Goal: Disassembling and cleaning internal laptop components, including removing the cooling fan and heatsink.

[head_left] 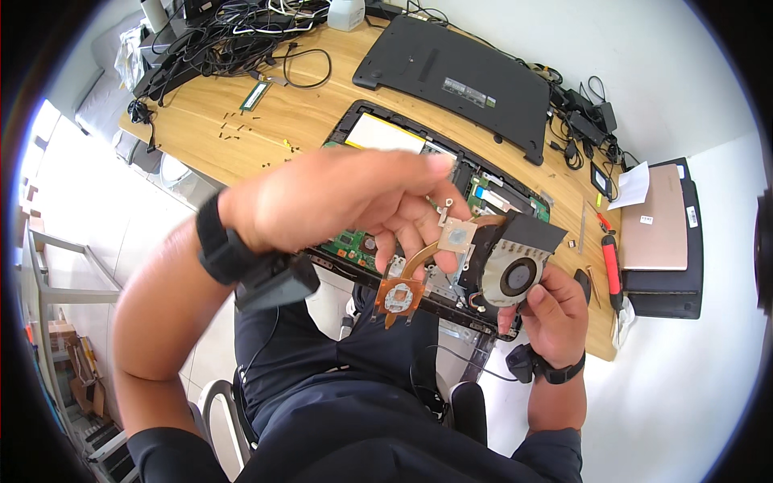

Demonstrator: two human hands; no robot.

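Okay, we're holding the fan-and-heatpipe assembly (456, 235) over the laptop base (348, 121), right hand (555, 318) pinching the fan edge, left hand (342, 193) half-curled behind the pipe, grip unclear; we're calling teardown partway: bottom cover (459, 80) off, board (348, 241) sitting inside.

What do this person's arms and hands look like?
Left hand and right hand are ungloved. Each wrist wears a black strap with a black module; a thin dark cable meets the right one. Dark sleeves cover the upper arms.
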